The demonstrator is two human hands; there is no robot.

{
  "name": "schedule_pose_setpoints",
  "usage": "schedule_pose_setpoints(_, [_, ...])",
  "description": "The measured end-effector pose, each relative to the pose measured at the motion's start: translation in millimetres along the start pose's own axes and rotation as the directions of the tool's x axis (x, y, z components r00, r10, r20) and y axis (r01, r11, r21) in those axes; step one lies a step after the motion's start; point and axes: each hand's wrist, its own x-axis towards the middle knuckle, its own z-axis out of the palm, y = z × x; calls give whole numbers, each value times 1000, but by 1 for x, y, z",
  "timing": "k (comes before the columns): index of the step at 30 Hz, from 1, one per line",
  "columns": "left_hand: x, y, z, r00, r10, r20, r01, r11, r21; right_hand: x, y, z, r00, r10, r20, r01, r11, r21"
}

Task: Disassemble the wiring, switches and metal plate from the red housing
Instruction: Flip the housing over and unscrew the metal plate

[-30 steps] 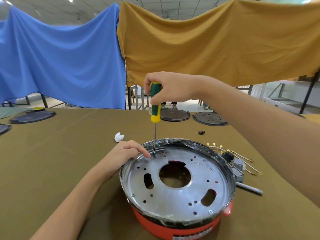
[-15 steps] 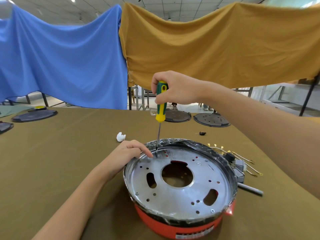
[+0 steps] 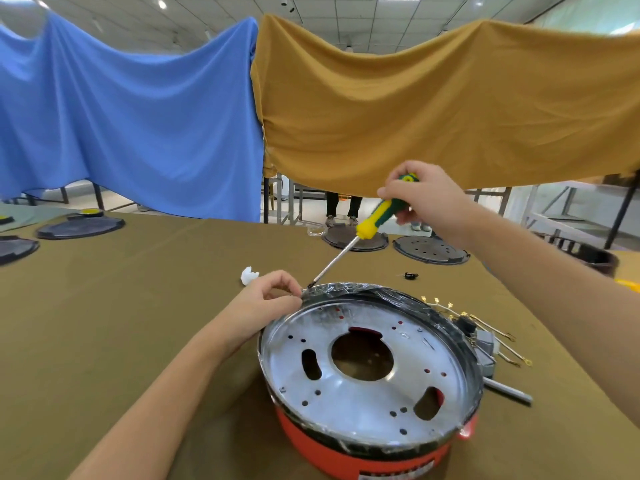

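The screwdriver (image 3: 375, 220) is gripped by the right hand (image 3: 420, 192), tip at the far rim of the plate (image 3: 363, 386) seated in the red housing (image 3: 346, 455). Something small, hard to identify, is pinched by the left hand (image 3: 266, 306) there; it could be dropped into the plate's holes.

Workshop hall: cloth-covered worktable (image 3: 104, 306), cloth partitions (image 3: 450, 109)

— What is hanging up at the back?
— A big blue cloth (image 3: 131, 119) and a big yellow-brown cloth (image 3: 433, 105), side by side.

— What is on the brown table (image 3: 104, 323)?
— A little white crumpled thing (image 3: 248, 274) and a tiny black bit (image 3: 411, 275). Far back lie round dark lids (image 3: 431, 250), and more on the left (image 3: 80, 226).
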Motion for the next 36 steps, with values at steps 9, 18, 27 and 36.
schedule_pose_setpoints(9, [-1,6,-2,952,256,-167,-243,965,95,-48,80,18,935,336,-117,-232,825,515])
schedule_pose_setpoints(18, [3,4,1,898,293,-330,-254,955,156,-57,78,27,940,300,-165,-151,796,586])
schedule_pose_setpoints(27, [6,2,-13,805,238,-543,-259,965,38,-58,81,13,868,272,-415,-26,860,510])
schedule_pose_setpoints(36, [4,9,-14,959,105,-264,-241,795,-557,-71,82,0,926,373,63,-229,420,878])
